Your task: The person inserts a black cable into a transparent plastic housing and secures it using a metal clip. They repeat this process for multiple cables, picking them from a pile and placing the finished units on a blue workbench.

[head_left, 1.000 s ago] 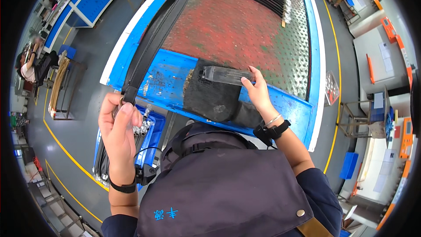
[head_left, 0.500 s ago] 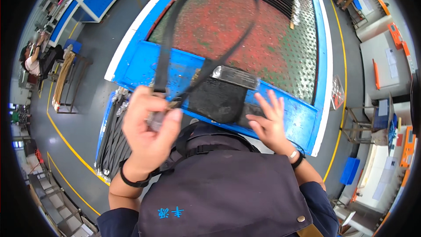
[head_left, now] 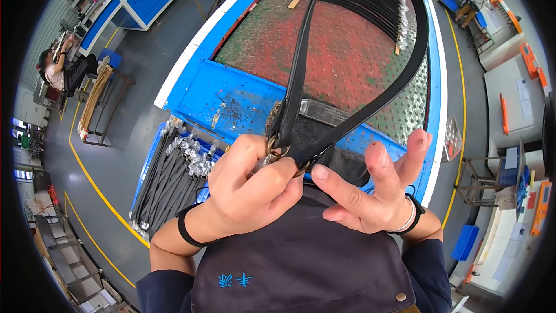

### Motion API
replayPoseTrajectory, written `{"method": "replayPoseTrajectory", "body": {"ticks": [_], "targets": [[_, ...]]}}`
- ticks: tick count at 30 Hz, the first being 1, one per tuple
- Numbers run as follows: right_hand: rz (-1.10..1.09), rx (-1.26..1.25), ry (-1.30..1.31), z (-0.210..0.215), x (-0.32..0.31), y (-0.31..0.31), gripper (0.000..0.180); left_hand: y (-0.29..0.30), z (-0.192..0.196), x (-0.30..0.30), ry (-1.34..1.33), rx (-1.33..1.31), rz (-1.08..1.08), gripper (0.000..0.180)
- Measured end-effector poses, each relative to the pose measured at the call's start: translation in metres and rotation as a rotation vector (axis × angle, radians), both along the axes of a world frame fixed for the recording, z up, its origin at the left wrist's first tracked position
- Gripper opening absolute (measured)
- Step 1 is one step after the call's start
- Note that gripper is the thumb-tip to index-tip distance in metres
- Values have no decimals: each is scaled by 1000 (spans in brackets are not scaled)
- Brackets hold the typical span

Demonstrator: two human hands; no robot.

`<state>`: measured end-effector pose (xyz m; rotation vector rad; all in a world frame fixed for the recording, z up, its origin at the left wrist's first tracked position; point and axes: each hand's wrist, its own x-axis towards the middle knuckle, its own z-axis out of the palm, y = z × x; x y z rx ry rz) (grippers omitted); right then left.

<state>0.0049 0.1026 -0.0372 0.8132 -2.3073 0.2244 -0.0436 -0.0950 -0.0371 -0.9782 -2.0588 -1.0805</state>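
A black strap rises in a tall loop over the bench, its two ends brought together in front of me. Metal clasps show at those ends, with a bit of clear plastic wrap beside them. My left hand is closed around the ends, thumb and fingers pinching near the clasps. Fingers spread, my right hand has its index fingertip beside the right-hand clasp; whether it touches is unclear. Behind the strap ends, a dark pad and a flat metal bar lie on the bench, partly covered.
Many black straps with plastic-wrapped ends lie in a blue bin at left. More straps lie across the studded red-green bench surface. A blue ledge borders it. A seated person and a rack are farther left.
My left hand has moved right and nearer with the strap, whose loop has swung right. My right hand has come up off the bench toward the strap ends.
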Motion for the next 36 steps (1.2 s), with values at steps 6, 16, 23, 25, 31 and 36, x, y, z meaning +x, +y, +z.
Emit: {"method": "replayPoseTrajectory", "body": {"ticks": [6,16,23,25,31,36], "targets": [[63,-46,-15,3,2,0,70,-2,-4,0,28,-23,-4,30],[79,-83,-108,9,-6,-2,55,1,-4,0,93,-59,-19,27],[235,-447,-173,-12,0,35,43,-9,-3,-2,-124,-3,27,20],[-21,-312,-343,-31,6,49,32,-17,1,-5,-262,4,2,18],[-322,75,-710,-160,36,73,30,-37,13,-14,-566,70,-139,10],[-264,10,-684,-129,27,80,25,-39,27,-15,-593,20,-172,9]]}}
